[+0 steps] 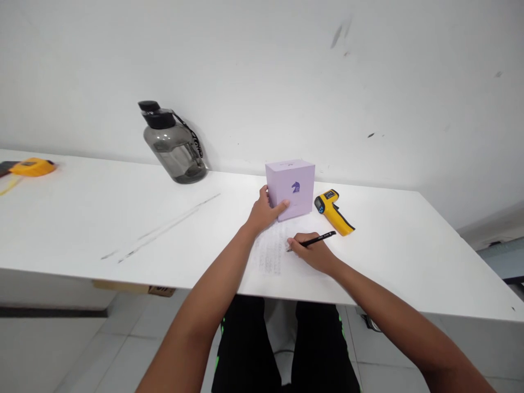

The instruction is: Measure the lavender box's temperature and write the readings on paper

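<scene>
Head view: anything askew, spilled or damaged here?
Nothing looks spilled. Dark streaks mark the white tabletop in front of the bottle, and dark scuffs mark the wall; both stand out against plain white.

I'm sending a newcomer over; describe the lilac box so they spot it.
On the white table along the wall, find the left hand. It holds the lilac box, whose front bears a purple horse-head mark, unlike the yellow device at its right.

grey bottle point(174, 153): by white wall point(254, 71) | yellow-black device point(36, 167): far left of tabletop point(393, 256) | yellow pistol-shaped meter point(336, 216): lying flat
</scene>
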`<action>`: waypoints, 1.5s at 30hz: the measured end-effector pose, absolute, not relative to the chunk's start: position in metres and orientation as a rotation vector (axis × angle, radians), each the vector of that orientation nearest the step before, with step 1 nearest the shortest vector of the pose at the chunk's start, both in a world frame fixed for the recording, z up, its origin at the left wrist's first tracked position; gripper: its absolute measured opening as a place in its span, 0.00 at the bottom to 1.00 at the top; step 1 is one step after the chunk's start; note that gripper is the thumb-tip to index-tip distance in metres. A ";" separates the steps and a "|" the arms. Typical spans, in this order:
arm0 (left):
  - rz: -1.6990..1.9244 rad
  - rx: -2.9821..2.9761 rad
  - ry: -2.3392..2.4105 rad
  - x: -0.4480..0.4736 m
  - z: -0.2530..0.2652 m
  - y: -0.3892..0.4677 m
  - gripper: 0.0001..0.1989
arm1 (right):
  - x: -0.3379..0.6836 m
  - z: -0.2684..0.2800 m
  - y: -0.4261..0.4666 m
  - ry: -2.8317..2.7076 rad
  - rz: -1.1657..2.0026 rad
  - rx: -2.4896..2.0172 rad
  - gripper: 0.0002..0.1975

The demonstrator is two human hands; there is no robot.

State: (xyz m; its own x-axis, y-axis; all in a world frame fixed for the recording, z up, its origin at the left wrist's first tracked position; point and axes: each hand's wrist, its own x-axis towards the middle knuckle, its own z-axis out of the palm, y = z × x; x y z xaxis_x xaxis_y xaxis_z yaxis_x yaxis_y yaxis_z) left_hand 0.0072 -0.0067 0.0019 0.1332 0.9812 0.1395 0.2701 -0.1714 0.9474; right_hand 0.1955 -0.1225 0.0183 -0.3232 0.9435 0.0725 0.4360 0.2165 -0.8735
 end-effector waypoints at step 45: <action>1.063 1.551 1.274 0.006 0.004 -0.007 0.47 | 0.223 0.002 -0.102 -2.287 0.239 -1.134 0.13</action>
